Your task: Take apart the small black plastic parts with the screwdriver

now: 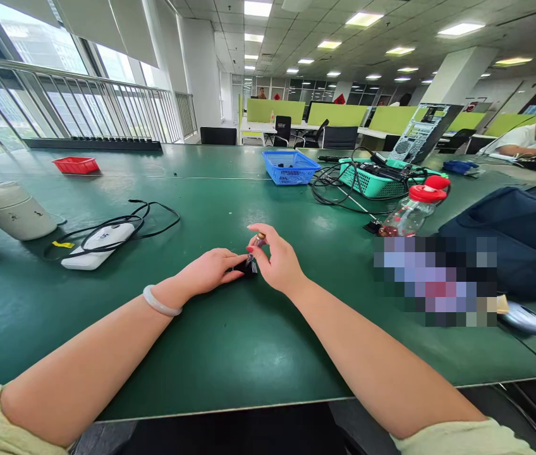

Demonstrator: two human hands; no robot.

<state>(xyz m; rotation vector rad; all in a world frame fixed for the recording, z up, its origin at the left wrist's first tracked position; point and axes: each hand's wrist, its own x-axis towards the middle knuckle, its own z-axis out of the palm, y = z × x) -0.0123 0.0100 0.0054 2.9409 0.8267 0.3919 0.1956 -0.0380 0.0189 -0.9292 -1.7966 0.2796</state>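
My left hand (211, 270) rests on the green table (230, 341), its fingers closed on a small black object (248, 268) that it holds down. My right hand (278, 260) is right beside it, thumb and forefinger pinched on a small metallic piece (259, 239) that stands just above the black object. The two hands nearly touch over it. Too little of the black object and the metallic piece shows to name them. A pale bangle (160, 304) sits on my left wrist.
A white power bank with black cable (98, 244) lies left, and a grey jug (12, 212) further left. A red tray (76, 165), blue basket (291, 166), green basket with cables (367, 179), red-capped bottle (413, 212) and dark bag (514, 243) lie around. A person sits far right.
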